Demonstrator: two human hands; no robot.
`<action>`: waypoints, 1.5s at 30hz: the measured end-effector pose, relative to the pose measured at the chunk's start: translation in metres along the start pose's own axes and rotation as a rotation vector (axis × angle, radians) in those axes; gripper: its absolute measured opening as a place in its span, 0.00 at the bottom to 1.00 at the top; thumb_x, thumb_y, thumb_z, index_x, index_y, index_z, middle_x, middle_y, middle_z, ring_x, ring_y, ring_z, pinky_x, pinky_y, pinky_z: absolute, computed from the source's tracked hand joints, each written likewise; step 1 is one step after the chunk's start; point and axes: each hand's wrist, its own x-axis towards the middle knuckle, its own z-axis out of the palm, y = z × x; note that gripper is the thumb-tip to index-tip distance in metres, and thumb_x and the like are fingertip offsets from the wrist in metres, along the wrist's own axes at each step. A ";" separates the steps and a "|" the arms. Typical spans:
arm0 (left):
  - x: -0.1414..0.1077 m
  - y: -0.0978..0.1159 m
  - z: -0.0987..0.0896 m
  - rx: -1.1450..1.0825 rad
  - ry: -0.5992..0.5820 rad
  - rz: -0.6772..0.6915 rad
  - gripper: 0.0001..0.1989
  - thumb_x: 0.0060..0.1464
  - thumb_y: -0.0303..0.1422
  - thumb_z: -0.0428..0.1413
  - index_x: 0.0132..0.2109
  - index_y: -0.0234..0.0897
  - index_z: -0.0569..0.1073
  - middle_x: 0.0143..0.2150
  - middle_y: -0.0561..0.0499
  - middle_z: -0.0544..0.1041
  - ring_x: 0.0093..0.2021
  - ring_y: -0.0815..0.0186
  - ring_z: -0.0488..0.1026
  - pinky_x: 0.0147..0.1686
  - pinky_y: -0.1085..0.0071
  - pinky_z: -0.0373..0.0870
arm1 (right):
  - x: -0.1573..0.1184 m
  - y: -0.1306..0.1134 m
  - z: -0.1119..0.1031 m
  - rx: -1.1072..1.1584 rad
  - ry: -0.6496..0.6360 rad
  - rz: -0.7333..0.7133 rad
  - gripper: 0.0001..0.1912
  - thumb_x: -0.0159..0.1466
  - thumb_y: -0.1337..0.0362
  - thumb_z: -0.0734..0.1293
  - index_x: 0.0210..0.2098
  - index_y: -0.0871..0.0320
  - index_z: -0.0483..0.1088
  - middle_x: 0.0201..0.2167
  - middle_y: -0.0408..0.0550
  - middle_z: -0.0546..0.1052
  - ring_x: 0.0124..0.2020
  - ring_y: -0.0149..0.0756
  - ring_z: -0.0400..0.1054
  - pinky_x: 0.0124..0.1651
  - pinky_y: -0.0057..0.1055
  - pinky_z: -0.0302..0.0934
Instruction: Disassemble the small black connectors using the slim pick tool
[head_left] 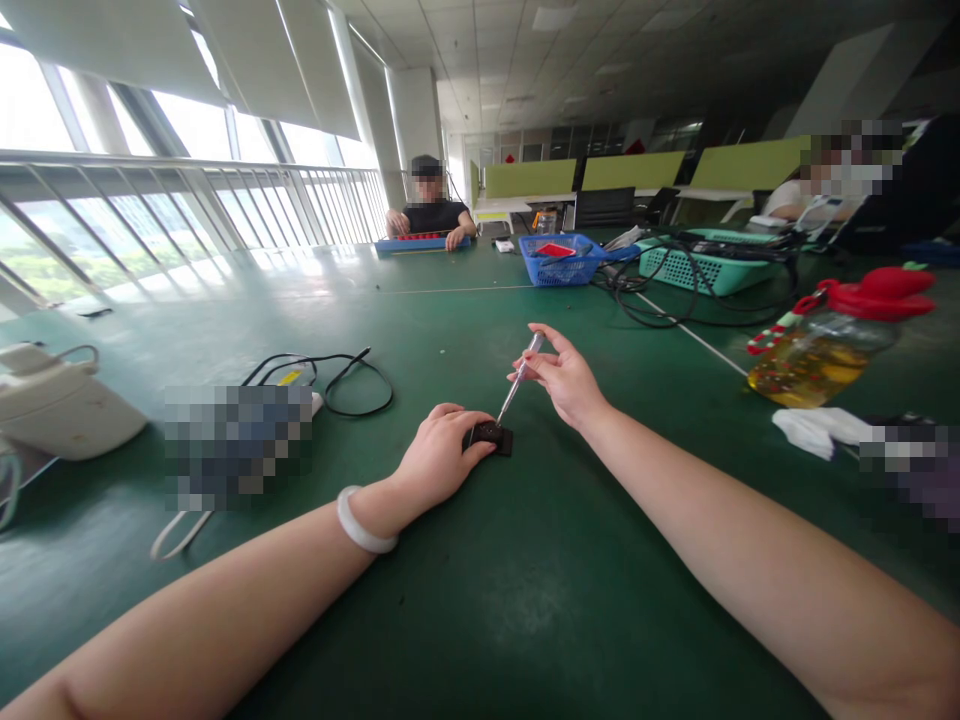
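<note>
On the green tabletop (480, 560), my left hand (442, 452) wraps its fingers and thumb round a small dark block (490, 433) and presses it down. Part of the block is hidden by the fingers, and I cannot make out its kind. A flat dark piece (507, 444) shows at its right side. My right hand (564, 378) grips a slim screwdriver (517, 383) with a clear handle, one finger resting on its top end. The screwdriver leans to the right, its tip at the top of the block.
To the left are a power bank-like blurred object (240, 440), a black cable (367, 385) and a white device (64, 405). A blue basket (562, 265), a green basket (705, 268) and a red-lidded bottle (817, 350) stand right. A person (435, 212) sits opposite.
</note>
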 end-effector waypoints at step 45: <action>0.002 0.002 0.002 0.013 -0.013 0.001 0.17 0.55 0.35 0.56 0.53 0.41 0.72 0.47 0.47 0.77 0.55 0.56 0.65 0.55 0.62 0.64 | -0.012 0.022 0.004 -0.294 -0.094 -0.047 0.48 0.55 0.56 0.69 0.66 0.55 0.39 0.28 0.41 0.77 0.24 0.35 0.72 0.38 0.42 0.68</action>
